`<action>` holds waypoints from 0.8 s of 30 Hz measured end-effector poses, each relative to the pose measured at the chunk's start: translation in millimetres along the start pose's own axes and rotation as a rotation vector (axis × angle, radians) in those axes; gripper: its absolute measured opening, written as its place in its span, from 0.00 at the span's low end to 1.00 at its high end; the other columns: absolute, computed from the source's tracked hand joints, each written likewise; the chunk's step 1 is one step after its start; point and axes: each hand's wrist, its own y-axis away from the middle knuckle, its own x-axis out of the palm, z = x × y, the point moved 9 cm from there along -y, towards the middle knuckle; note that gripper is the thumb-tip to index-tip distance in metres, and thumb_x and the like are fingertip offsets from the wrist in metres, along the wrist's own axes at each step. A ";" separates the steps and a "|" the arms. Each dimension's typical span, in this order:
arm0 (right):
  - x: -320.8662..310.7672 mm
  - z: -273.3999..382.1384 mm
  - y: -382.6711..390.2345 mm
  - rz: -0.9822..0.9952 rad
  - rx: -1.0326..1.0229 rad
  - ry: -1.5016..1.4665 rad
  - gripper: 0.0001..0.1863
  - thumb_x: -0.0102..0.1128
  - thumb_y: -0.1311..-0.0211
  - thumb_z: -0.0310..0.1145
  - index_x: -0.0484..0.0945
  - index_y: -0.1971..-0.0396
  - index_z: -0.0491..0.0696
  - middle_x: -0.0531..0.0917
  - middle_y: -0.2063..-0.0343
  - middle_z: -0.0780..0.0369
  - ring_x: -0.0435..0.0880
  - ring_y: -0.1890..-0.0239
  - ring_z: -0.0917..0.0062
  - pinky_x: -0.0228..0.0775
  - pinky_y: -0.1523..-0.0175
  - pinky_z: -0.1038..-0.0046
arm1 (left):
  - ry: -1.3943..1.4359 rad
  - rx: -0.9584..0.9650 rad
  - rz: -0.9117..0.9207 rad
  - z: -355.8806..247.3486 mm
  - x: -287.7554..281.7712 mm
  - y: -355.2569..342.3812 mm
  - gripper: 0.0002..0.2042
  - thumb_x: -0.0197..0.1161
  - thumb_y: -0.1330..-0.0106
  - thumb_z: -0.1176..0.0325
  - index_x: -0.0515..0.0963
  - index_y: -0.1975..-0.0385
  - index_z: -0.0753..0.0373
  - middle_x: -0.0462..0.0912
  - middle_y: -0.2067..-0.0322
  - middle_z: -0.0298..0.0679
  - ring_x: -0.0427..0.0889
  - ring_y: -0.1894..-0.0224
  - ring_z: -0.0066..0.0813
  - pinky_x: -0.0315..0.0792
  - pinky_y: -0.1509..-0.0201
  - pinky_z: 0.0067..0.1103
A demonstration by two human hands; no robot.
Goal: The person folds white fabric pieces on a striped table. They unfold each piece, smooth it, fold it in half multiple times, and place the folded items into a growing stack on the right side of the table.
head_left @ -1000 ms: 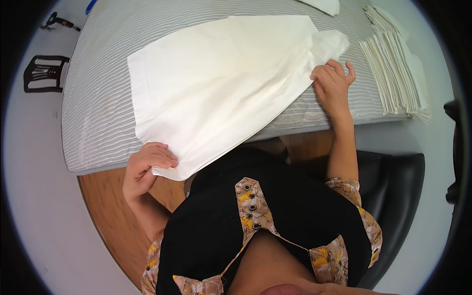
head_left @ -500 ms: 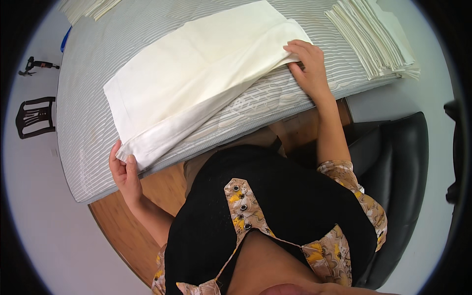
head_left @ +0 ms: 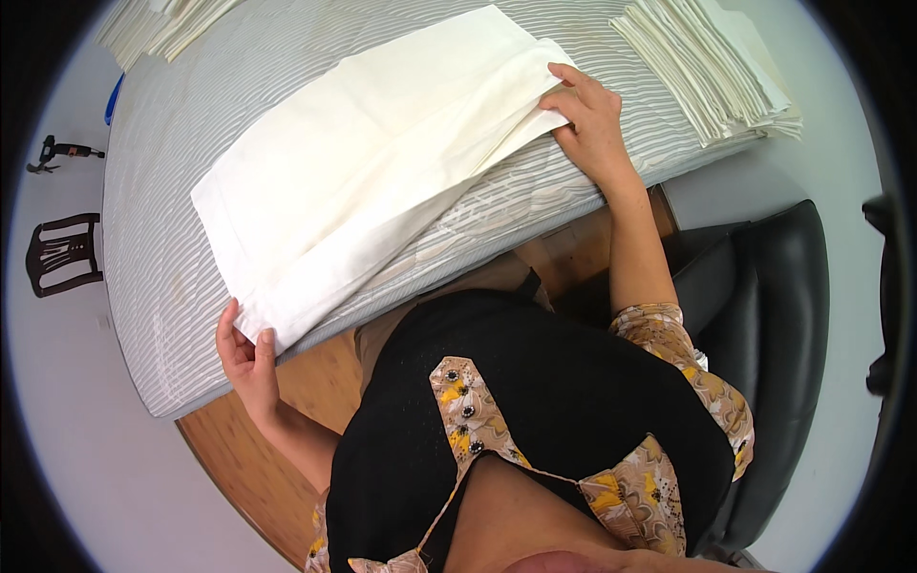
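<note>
A folded white cloth (head_left: 353, 143) lies at a slant across a striped, mattress-like surface (head_left: 158, 277). Its near long edge is turned over in a loose, slightly wrinkled flap. At the cloth's near left corner, my left hand (head_left: 250, 358) pinches the edge between thumb and fingers. My right hand (head_left: 590, 119) grips the right end of the flap, with the thumb underneath and the fingers curled over the top.
Stacks of folded white cloth stand at the far right (head_left: 712, 72) and far left (head_left: 158, 29). A black padded chair (head_left: 774, 363) is close on my right. Past the left edge are a dark chair (head_left: 65, 254) and a black tool-like object (head_left: 65, 153).
The flap along the near edge lies looser and more wrinkled. My right hand's fingers have curled further onto the cloth's right end. The whole view has shifted slightly.
</note>
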 end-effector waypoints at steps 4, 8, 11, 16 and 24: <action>-7.0 -2.8 3.8 -0.007 0.075 0.167 0.17 0.64 0.55 0.21 0.84 0.61 0.52 0.77 0.39 0.67 0.73 0.39 0.66 0.58 0.40 0.60 | 0.007 0.088 0.131 -4.4 4.8 5.8 0.19 0.70 0.38 0.81 0.74 0.49 0.61 0.75 0.53 0.33 0.75 0.53 0.21 0.71 0.50 0.18; -11.1 -8.5 4.1 -0.002 0.116 0.280 0.15 0.62 0.53 0.23 0.86 0.63 0.49 0.77 0.39 0.69 0.69 0.37 0.62 0.56 0.39 0.57 | -0.088 0.139 0.289 -14.2 20.1 13.0 0.18 0.76 0.47 0.78 0.76 0.59 0.60 0.78 0.56 0.35 0.77 0.55 0.26 0.71 0.53 0.21; -14.1 -13.8 4.3 -0.013 0.070 0.347 0.13 0.62 0.53 0.23 0.86 0.65 0.50 0.79 0.42 0.71 0.70 0.37 0.65 0.53 0.37 0.56 | -0.286 0.230 0.370 -31.9 36.5 20.7 0.16 0.77 0.57 0.80 0.80 0.69 0.61 0.84 0.61 0.40 0.80 0.58 0.36 0.72 0.55 0.26; -36.0 -18.5 -5.2 -0.012 -0.051 0.176 0.12 0.60 0.50 0.23 0.86 0.66 0.51 0.84 0.51 0.71 0.75 0.40 0.70 0.50 0.36 0.58 | -0.302 0.253 0.367 -56.8 30.4 20.6 0.10 0.74 0.53 0.80 0.83 0.71 0.63 0.84 0.65 0.40 0.81 0.60 0.35 0.72 0.56 0.24; -134.3 -7.3 -77.2 -0.324 -0.078 -0.160 0.04 0.67 0.42 0.25 0.86 0.67 0.44 0.86 0.63 0.62 0.83 0.61 0.70 0.71 0.54 0.70 | -0.107 0.536 -0.267 -121.5 -84.7 -56.8 0.04 0.67 0.32 0.73 0.79 0.66 0.63 0.80 0.63 0.32 0.69 0.69 0.20 0.65 0.64 0.17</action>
